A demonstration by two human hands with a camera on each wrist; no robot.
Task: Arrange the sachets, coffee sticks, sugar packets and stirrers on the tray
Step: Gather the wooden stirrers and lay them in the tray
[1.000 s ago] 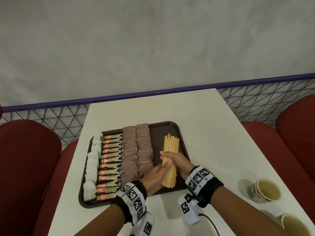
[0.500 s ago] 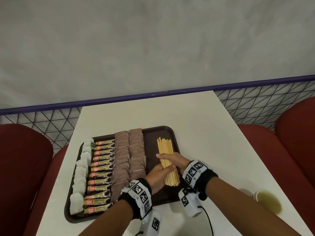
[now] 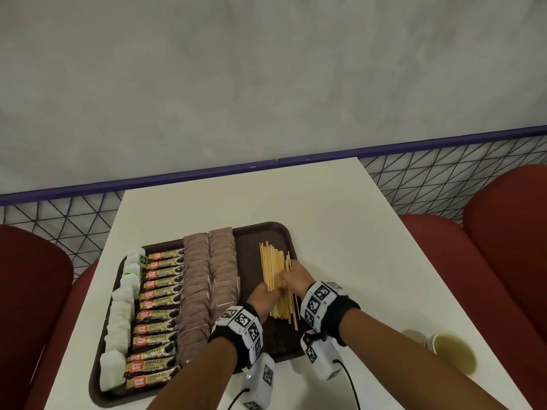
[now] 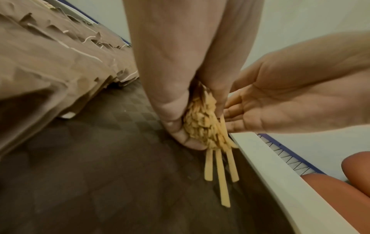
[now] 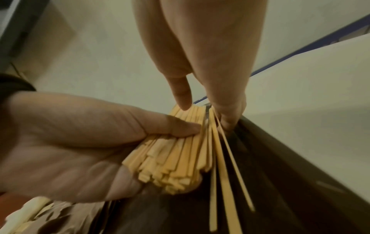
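Observation:
A dark brown tray [image 3: 257, 232] holds a column of white sachets [image 3: 121, 306], a column of coffee sticks [image 3: 159, 303] and two columns of brown packets [image 3: 207, 276]. Wooden stirrers [image 3: 273, 261] lie lengthwise on its right part. My left hand [image 3: 263, 300] grips the bundle near its middle, thumb on top [image 5: 180, 128]. My right hand [image 3: 296, 275] touches the bundle's right side with straight fingers, palm open in the left wrist view [image 4: 280, 95]. A few loose stirrers [image 4: 220, 171] stick out toward me on the tray floor [image 4: 100, 174].
The tray sits on a white table [image 3: 325, 217]. A paper cup [image 3: 453, 353] of pale liquid stands at the table's near right. Red seats [image 3: 488, 261] flank both sides. A mesh railing with a purple rail [image 3: 444, 140] runs behind the far edge.
The stirrer bundle has loosened and fanned out at its far end, and a few sticks now trail toward me. Both hands stay on it; the head view has shifted.

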